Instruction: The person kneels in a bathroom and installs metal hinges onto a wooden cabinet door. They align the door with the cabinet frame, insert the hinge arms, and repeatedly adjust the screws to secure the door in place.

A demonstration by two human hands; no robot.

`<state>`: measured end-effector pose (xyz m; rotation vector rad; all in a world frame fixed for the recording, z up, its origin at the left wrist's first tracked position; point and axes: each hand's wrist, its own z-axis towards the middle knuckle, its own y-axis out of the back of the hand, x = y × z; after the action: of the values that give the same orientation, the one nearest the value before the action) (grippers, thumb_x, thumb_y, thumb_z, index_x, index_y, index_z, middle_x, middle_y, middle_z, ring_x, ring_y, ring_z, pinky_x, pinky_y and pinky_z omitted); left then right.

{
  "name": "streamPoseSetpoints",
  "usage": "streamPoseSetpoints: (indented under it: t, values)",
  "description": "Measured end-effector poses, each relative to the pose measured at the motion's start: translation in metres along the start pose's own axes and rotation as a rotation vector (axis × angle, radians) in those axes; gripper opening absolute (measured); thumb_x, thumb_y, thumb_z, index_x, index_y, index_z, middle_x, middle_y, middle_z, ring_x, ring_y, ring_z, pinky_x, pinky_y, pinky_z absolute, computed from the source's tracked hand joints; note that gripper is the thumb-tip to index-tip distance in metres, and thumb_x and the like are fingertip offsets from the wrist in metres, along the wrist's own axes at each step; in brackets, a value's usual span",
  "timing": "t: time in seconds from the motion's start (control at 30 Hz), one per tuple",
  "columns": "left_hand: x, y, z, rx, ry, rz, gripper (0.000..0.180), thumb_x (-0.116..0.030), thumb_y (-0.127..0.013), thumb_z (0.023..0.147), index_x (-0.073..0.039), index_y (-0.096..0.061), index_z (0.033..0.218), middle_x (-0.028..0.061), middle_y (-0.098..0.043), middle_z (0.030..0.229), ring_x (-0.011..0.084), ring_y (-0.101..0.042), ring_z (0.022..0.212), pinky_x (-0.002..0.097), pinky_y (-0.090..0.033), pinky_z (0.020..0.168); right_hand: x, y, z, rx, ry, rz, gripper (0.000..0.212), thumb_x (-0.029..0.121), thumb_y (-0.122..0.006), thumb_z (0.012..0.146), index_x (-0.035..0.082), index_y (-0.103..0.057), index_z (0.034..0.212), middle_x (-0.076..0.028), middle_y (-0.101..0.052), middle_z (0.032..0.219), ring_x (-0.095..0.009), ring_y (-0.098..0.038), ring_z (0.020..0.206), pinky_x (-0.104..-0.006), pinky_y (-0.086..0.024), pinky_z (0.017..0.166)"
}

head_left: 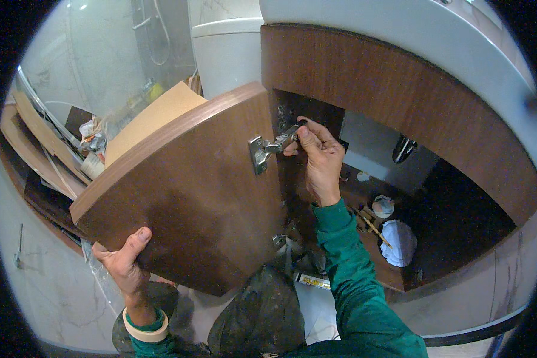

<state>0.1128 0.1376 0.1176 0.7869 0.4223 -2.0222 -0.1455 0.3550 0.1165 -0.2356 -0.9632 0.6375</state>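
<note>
A dark brown wooden cabinet door [191, 197] with a curved edge stands swung out in front of me. My left hand [125, 262] grips its lower left edge, thumb on the near face. On the door's right side is a silver hinge [260, 155], its arm reaching toward the cabinet. My right hand [323, 158] pinches the end of that arm between thumb and fingers, beside the cabinet opening. A second, lower hinge [279, 240] shows partly near the door's right edge. Around my left wrist hangs a roll of tape [146, 332].
Inside the brown cabinet [394, 71] are a metal drain pipe [404, 149], a clear cup [382, 206], a thin stick [373, 228] and a crumpled white thing [398, 243]. A tube [313, 281] lies below. Boards [48, 140] lean left, near a white toilet [230, 56].
</note>
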Motion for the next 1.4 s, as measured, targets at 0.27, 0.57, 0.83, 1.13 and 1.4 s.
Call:
streamPoseSetpoints:
  t: [0.27,0.57,0.83,1.13,1.4]
  values:
    - [0.016,-0.011,0.006,0.026,-0.159,0.207,0.016,-0.005,-0.073,0.074,-0.009,-0.073,0.089,0.005,-0.07,0.085,0.0205,-0.064,0.084,0.0395,-0.03,0.099,-0.013,0.006,0.014,-0.021,-0.011,-0.02,0.029,0.014,-0.064,0.089,-0.007,-0.057,0.107,-0.012,-0.065,0.08,-0.018,-0.063,0.064,-0.0295,-0.053,0.059]
    - [0.018,-0.018,0.012,0.041,0.069,0.031,0.017,-0.007,-0.07,0.075,-0.008,-0.073,0.092,0.0067,-0.068,0.092,0.0211,-0.059,0.094,0.0381,-0.033,0.095,-0.026,0.008,0.02,-0.031,-0.02,-0.048,0.034,0.018,-0.067,0.087,-0.008,-0.057,0.106,-0.011,-0.064,0.078,-0.017,-0.062,0.063,-0.0285,-0.051,0.058]
    - [0.02,-0.022,0.023,0.047,0.037,0.085,0.018,-0.009,-0.074,0.075,-0.003,-0.071,0.09,0.0093,-0.058,0.099,0.0217,-0.053,0.098,0.0326,-0.037,0.092,-0.033,0.007,0.027,-0.043,0.001,-0.068,0.034,0.015,-0.067,0.087,-0.009,-0.056,0.107,-0.012,-0.065,0.079,-0.017,-0.063,0.064,-0.0284,-0.051,0.058]
    - [0.015,-0.029,0.032,-0.053,0.215,-0.148,0.037,-0.007,-0.077,0.069,0.004,-0.055,0.097,0.0099,-0.057,0.099,0.0195,-0.057,0.088,0.0323,-0.044,0.087,-0.04,0.001,0.027,-0.141,0.091,-0.139,0.027,0.008,-0.066,0.086,-0.006,-0.059,0.108,-0.012,-0.068,0.083,-0.016,-0.063,0.063,-0.0268,-0.05,0.059]
    - [0.017,-0.028,0.038,-0.042,0.257,-0.133,0.033,-0.007,-0.078,0.069,0.005,-0.057,0.091,0.0101,-0.057,0.095,0.0183,-0.058,0.085,0.0301,-0.045,0.085,-0.044,0.002,0.03,-0.151,0.121,-0.145,0.026,0.009,-0.067,0.085,-0.006,-0.06,0.105,-0.008,-0.066,0.08,-0.014,-0.063,0.063,-0.0264,-0.051,0.059]
